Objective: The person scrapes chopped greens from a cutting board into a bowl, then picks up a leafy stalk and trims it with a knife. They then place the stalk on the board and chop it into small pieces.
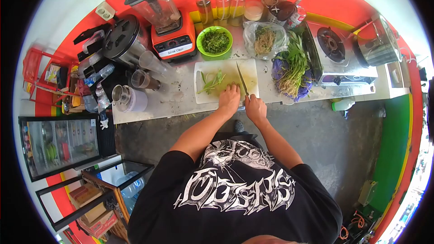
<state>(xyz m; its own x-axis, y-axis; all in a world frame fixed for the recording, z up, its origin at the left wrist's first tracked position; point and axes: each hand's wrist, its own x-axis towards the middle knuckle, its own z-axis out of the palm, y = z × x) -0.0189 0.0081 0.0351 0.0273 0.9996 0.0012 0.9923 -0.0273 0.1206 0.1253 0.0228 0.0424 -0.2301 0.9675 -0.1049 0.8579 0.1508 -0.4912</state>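
My right hand (256,109) is wrapped round the handle of a kitchen knife (242,79), whose blade points away from me over the white cutting board (252,65). My left hand (229,98) rests on the board just left of the blade, fingers bent and close together. What lies under those fingers is hidden. Beside them, on the board's left half, are some loose green leaves and stems (210,81). Behind the board stands a lime-green bowl (218,56) filled with chopped greens (215,41).
A bunch of rooted greens (291,70) lies right of the board, beside a plastic bag of roots (266,40). Farther right is a gas stove (346,65) with a pot (377,43). An orange blender (174,40), plastic cups (144,80) and pump bottles (223,4) stand left and behind.
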